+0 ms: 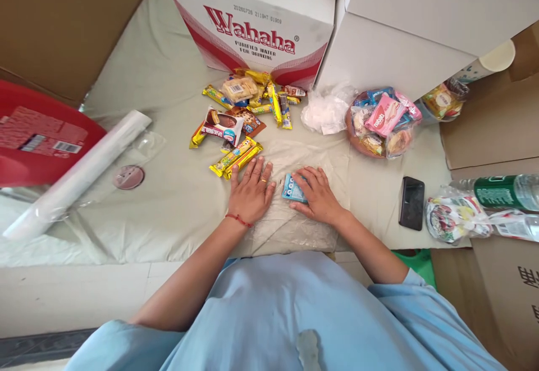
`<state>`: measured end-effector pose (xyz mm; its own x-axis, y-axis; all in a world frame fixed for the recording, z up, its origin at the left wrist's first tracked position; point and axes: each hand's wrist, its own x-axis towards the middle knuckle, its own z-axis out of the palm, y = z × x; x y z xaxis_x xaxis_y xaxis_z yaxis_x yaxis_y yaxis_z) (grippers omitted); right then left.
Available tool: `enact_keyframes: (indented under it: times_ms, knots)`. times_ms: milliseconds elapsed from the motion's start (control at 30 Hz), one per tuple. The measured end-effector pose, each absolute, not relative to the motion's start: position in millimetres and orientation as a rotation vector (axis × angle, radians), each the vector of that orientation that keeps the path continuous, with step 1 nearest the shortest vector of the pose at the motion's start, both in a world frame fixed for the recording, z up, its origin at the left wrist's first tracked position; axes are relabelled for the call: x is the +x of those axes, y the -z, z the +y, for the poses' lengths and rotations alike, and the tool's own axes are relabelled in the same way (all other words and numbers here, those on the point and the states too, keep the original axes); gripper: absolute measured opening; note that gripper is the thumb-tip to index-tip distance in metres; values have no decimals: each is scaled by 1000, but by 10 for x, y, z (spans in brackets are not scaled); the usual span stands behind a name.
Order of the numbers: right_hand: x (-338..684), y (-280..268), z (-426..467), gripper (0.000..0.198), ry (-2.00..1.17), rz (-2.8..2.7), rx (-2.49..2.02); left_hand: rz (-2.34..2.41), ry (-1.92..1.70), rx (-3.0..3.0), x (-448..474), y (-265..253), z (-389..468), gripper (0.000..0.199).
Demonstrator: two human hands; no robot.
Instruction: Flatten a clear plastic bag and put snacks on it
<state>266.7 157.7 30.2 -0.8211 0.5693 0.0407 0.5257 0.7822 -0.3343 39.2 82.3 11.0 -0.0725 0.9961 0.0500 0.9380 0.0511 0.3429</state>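
Blue snack packet (292, 188) lies flat on a clear plastic bag (295, 214) on the cloth-covered desk (168, 214), right in front of the person. The right hand (318, 194) rests on the packet with its fingers curled over the right edge, a loose grip that presses more than it squeezes. The left hand (251, 191) lies flat and open on the bag just beside it, fingers spread, holding nothing but pinning the plastic down. To do this well, I think the flat hand should keep the thin bag from sliding or bunching while the other hand moves the packet with a soft touch, since the snack inside may crack. Just beyond the left hand lie two yellow bars (236, 157), nearly touching the fingertips, and behind them a pile of snacks (248, 104) sits against the Wahaha box (252, 20). A crumpled white bag (324, 111) and a bowl of snacks (381, 124) sit further back on the right. A black phone (411, 202) lies well apart to the right, and a roll of plastic (80, 174) lies far to the left. The most open room is on the cloth to the left of the hands. The near edge of the desk is close to the person's body, so the bag could slip off there.
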Motion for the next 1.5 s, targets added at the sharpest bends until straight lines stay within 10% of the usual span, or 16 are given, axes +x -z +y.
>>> enact_keyframes:
  times_ms: [1200, 1500]
  knots:
    - [2650, -380, 1562, 61, -460, -2879, -897, 2011, -621, 2099, 63, -120, 553, 51]
    - [3335, -718, 1147, 53, -622, -2674, -724, 1314, -625, 2307, -308, -339, 178, 61]
